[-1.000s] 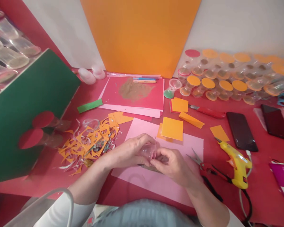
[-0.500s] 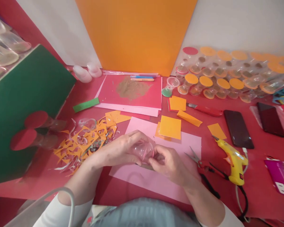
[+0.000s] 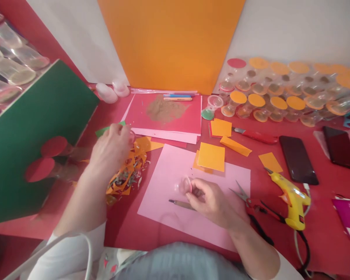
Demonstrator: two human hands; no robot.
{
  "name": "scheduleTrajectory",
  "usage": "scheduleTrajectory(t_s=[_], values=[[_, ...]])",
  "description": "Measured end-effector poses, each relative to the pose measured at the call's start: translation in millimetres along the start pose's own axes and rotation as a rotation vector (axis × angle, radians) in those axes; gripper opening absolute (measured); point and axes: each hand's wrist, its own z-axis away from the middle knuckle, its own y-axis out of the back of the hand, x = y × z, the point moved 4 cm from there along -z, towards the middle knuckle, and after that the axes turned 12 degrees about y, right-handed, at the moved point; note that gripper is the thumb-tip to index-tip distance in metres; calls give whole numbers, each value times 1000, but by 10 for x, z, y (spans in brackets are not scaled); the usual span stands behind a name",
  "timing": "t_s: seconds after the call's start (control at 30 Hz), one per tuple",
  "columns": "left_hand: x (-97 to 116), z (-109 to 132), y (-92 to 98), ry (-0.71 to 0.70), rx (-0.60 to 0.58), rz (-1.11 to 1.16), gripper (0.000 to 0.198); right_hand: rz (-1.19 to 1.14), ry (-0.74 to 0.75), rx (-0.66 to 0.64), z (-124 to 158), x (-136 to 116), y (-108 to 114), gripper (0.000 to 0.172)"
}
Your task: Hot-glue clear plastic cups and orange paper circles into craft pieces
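Note:
My right hand [image 3: 208,196] pinches a small clear plastic cup [image 3: 181,186] with a pinkish rim, held above the pink paper sheet [image 3: 157,186]. Under it on the sheet lies a thin dark-tipped tool [image 3: 182,204], its other end hidden by that hand. My left hand [image 3: 113,147] is over the heap of orange paper scraps [image 3: 130,173], beside the green paper strip [image 3: 103,131]. Its fingers are curled around a clear piece with a pinkish edge [image 3: 132,137], mostly hidden by the hand. Scissors [image 3: 242,194] with open blades lie right of my right hand.
A yellow glue gun [image 3: 291,198], a phone [image 3: 299,159] and a red cutter knife [image 3: 256,136] lie on the right. Orange paper squares [image 3: 211,156] rest at the sheet's top. Orange-topped clear cups [image 3: 255,107] stand behind. A green board [image 3: 43,144] leans on the left.
My left hand has left the plastic cup near my right hand and moved up and left over the scraps. The right hand keeps the cup, and the thin tool below is more exposed.

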Motion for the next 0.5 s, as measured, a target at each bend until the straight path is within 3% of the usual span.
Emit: scheduleTrajectory(t_s=[0.13, 0.27, 0.5], values=[[-98, -225, -78, 60, -66, -84, 35, 9, 21, 5, -9, -21, 33, 10], [-160, -280, -131, 72, -114, -113, 34, 20, 58, 34, 2, -8, 36, 10], [-152, -144, -34, 24, -8, -62, 37, 18, 47, 15, 10, 11, 11, 15]])
